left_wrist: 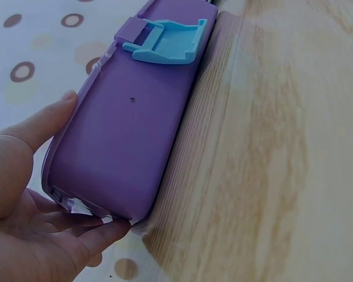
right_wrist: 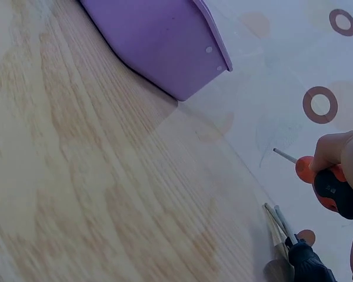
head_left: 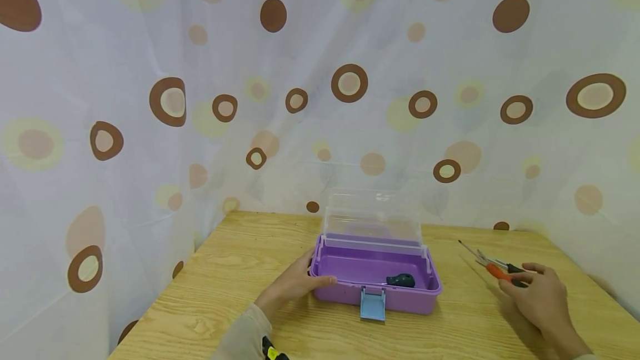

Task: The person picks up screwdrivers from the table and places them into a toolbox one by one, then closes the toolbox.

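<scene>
A purple toolbox (head_left: 330,293) with its clear lid (head_left: 372,215) raised stands on the table. My left hand (head_left: 295,282) grips its left end, thumb over the front rim and fingers along the side. Inside the box, toward the right front, lies a stubby screwdriver (head_left: 401,280) with a dark green handle. Off to the right, my right hand (head_left: 542,296) holds an orange-and-black screwdriver (right_wrist: 306,169), its shaft pointing away to the left. Black-handled tools (right_wrist: 309,264) with thin metal shafts lie on the table just beyond that hand.
A light blue latch (head_left: 373,305) hangs down at the toolbox front. The wood-grain table (head_left: 225,271) ends at a dotted curtain (head_left: 390,126) behind and along the sides. Something black and yellow (head_left: 272,351) shows by the left sleeve at the bottom edge.
</scene>
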Tool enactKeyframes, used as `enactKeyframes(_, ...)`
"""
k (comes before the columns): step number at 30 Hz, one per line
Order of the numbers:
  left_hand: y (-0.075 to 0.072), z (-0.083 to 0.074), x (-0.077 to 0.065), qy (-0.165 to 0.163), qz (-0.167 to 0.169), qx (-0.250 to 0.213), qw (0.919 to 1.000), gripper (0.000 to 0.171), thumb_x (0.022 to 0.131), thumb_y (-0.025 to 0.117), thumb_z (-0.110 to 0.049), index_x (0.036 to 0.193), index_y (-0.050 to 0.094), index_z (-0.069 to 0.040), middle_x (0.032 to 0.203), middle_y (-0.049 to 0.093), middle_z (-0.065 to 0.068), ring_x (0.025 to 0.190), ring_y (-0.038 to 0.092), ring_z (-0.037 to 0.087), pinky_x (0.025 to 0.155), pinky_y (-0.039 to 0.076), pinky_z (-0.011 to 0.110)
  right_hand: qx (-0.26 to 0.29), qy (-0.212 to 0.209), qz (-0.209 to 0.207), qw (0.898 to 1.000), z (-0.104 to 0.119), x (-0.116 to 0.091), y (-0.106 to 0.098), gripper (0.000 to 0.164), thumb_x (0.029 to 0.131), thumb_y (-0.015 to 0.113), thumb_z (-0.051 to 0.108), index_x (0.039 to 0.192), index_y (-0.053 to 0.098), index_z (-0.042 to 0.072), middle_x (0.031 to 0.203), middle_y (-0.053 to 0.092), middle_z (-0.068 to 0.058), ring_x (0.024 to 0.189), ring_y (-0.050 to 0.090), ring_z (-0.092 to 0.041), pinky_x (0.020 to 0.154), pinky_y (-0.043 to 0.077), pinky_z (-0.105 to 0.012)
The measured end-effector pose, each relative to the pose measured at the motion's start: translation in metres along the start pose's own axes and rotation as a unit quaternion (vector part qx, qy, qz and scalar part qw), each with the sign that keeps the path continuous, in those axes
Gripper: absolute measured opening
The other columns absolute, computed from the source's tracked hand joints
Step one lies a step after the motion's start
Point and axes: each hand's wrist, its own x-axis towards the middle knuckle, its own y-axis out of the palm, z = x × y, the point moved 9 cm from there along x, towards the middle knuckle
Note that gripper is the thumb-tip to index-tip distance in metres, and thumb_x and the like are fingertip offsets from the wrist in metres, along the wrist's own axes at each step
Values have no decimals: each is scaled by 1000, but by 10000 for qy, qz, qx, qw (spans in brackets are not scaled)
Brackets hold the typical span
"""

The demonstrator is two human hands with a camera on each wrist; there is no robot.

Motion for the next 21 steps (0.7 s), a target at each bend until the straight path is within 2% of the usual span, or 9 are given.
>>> enactKeyframes(4,0,0,0,5,-3,-5,10000,100,91,81,-35,167,20,-14,160,40,17,142,42,38,117,28,62,420,451,23,9981,-7,2,-2,46,98,69,29,105,70,-17,136,44,-40,118,39,-57,87,40,-63)
enactKeyframes(6,0,0,0,8,-6,0,10000,100,91,82,-35,166,20,-14,160,40,17,142,42,38,117,28,62,570,563,6,9968,-9,3,-3,53,98,68,29,116,62,-21,132,53,-38,111,51,-50,83,47,-53)
enactKeyframes(8,0,0,0,10,-5,-1,10000,100,91,82,-35,167,20,-13,160,41,17,141,43,38,117,28,61,641,603,-38,9961,-8,2,-4,59,99,67,29,127,54,-21,126,61,-36,98,61,-39,73,51,-41)
enactKeyframes(11,0,-1,0,57,19,-104,9999,99,91,82,-32,166,21,-11,158,42,18,141,44,39,117,28,61,856,640,49,9943,-6,2,-4,62,101,65,31,130,50,-22,133,56,-35,104,59,-41,76,50,-41)
enactKeyframes(15,1,-3,0,108,30,-212,9997,96,91,82,-28,165,23,-9,157,43,20,140,44,40,117,28,61,1126,750,179,9906,-2,1,-4,57,103,63,36,118,64,-19,150,32,-36,129,34,-53,83,40,-44)
enactKeyframes(16,1,-3,0,104,27,-212,9997,96,91,81,-28,165,23,-9,157,43,20,141,43,40,117,28,61,1195,755,202,9898,-2,1,-4,57,103,64,36,118,64,-19,151,31,-35,129,34,-52,82,41,-40)
enactKeyframes(19,1,-2,0,103,26,-189,9998,97,91,81,-28,165,22,-9,158,41,20,141,43,40,118,28,60,1368,735,216,9876,1,1,-4,58,102,66,34,123,61,-20,152,32,-34,113,52,-30,72,46,-28)
enactKeyframes(21,1,-2,0,108,34,-171,9998,97,92,81,-28,166,21,-9,159,41,20,141,43,40,118,28,60,1470,659,224,9867,3,2,-4,58,102,66,32,125,60,-21,151,33,-34,97,54,-9,66,50,-24)
